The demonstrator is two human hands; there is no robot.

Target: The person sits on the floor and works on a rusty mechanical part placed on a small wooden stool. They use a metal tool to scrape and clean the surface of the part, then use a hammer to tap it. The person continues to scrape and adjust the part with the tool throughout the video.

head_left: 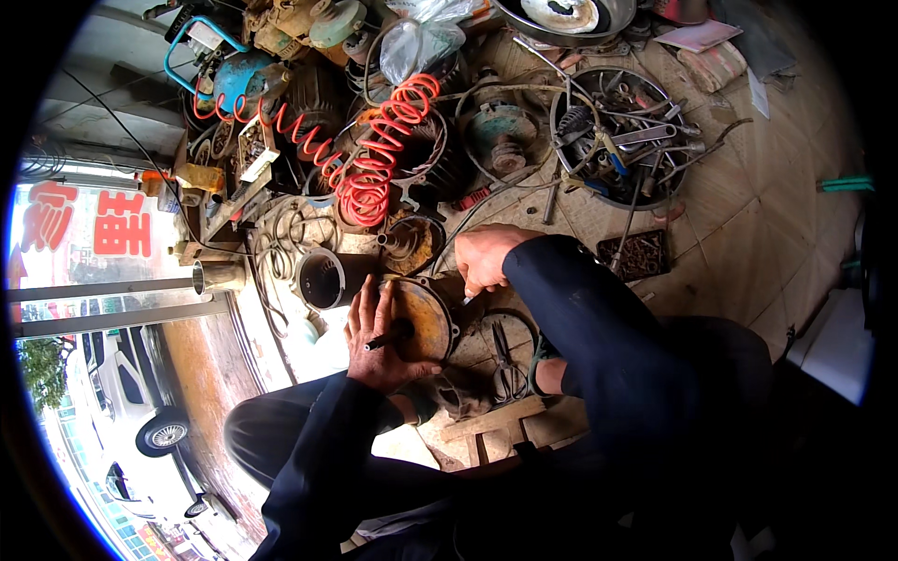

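A round, rust-yellow metal end cover (428, 318) with a dark shaft (376, 342) sticking out stands on edge between my legs. Spread across its left side, my left hand (370, 348) presses on it around the shaft with stretched fingers. My right hand (486, 256) is closed just beyond the cover's upper right rim. A small bright tip shows beneath its fingers, but what they grip is mostly hidden. Beside the cover lies an open-ended metal cylinder (321, 280). A pair of scissors (506, 369) rests on the floor below my right hand.
A coiled red air hose (367, 192) lies over motor parts at the far side. A round basin of wrenches and pliers (566, 131) stands far right, near a tray of screws (645, 254). A wooden piece (491, 419) lies near me. Parked cars (122, 374) show outside, left.
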